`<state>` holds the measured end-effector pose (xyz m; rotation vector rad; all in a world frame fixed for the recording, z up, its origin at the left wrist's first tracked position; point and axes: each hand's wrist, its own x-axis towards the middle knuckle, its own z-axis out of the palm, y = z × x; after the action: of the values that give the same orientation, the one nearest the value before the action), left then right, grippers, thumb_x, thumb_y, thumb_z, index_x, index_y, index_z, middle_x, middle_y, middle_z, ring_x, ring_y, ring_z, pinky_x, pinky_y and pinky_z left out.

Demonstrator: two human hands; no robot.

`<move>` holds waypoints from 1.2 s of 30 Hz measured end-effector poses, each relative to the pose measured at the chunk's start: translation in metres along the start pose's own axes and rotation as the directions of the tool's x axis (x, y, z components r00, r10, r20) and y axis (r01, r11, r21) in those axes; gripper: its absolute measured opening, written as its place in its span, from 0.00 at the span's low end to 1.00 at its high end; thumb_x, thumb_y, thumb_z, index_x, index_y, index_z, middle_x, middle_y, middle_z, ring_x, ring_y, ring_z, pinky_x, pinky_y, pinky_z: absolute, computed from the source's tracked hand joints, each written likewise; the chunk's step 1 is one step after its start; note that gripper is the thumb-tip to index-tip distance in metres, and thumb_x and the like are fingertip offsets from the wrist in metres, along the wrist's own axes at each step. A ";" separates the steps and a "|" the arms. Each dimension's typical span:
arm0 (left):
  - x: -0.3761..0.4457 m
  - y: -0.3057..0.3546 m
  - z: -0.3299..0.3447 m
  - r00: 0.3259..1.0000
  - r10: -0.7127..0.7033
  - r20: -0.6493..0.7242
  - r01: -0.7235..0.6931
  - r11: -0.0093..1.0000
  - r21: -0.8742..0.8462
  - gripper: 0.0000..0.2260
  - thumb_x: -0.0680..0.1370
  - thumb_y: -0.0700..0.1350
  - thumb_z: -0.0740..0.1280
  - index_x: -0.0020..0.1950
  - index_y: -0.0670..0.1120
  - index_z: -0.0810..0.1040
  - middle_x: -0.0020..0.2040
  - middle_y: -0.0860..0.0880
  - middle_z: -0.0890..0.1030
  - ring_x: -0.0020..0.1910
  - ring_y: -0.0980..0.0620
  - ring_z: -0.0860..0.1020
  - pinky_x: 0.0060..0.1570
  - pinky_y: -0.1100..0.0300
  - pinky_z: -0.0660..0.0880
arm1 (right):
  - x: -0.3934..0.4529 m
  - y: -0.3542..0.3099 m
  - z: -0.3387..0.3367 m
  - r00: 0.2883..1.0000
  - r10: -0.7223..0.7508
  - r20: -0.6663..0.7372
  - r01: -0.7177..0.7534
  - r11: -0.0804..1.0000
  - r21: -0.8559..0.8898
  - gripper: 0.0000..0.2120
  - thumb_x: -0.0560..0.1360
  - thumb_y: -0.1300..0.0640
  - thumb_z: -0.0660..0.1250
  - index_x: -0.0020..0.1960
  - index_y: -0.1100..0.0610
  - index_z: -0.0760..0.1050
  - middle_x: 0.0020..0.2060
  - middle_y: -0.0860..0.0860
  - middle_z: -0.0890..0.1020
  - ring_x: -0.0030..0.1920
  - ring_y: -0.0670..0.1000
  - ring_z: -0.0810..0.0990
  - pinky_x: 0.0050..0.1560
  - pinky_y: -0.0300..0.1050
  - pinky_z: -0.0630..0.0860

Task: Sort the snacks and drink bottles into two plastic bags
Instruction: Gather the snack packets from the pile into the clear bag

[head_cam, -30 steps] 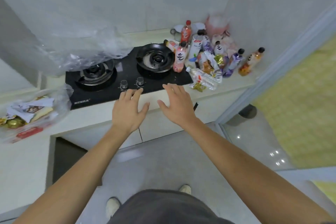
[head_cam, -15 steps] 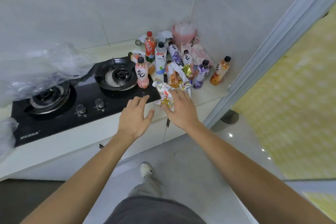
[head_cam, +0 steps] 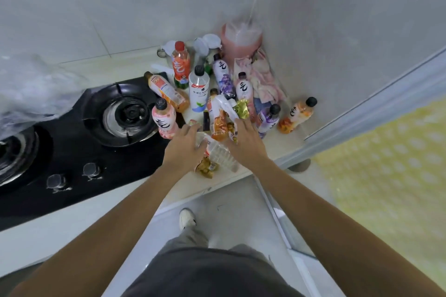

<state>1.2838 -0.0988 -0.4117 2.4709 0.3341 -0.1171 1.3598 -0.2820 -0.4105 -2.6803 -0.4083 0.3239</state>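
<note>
Both hands reach over the white worktop (head_cam: 272, 149) beside a black stove (head_cam: 72, 152). The left hand (head_cam: 184, 150) rests with loose fingers on a clear bottle (head_cam: 218, 152) lying flat. The right hand (head_cam: 246, 143), fingers straight, touches a snack packet (head_cam: 220, 123). Upright drink bottles (head_cam: 199, 90) crowd the corner behind. A clear plastic bag (head_cam: 31, 87) lies over the stove's left side.

Both hands have moved away from the stove knobs (head_cam: 72, 176) and over to the pile of snacks and bottles. The left hand (head_cam: 184, 149) now lies on the clear bottle (head_cam: 218, 152) lying on its side. The right hand (head_cam: 246, 142) has reached to 12 o'clock and its fingers (head_cam: 242, 125) touch the orange snack packet (head_cam: 220, 125).
</note>
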 end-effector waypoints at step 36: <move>0.198 0.053 0.081 0.978 -0.187 0.092 0.203 0.952 -0.227 0.17 0.78 0.38 0.67 0.65 0.51 0.81 0.56 0.45 0.84 0.55 0.45 0.80 0.57 0.50 0.78 | 0.132 0.025 0.007 0.898 0.385 0.216 -0.441 0.802 0.403 0.09 0.78 0.64 0.64 0.58 0.60 0.76 0.54 0.53 0.73 0.51 0.51 0.70 0.52 0.38 0.65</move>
<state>1.4887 -0.1467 -0.4772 2.1894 0.5307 -0.2323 1.4868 -0.2581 -0.4486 -2.2723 0.2158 0.6314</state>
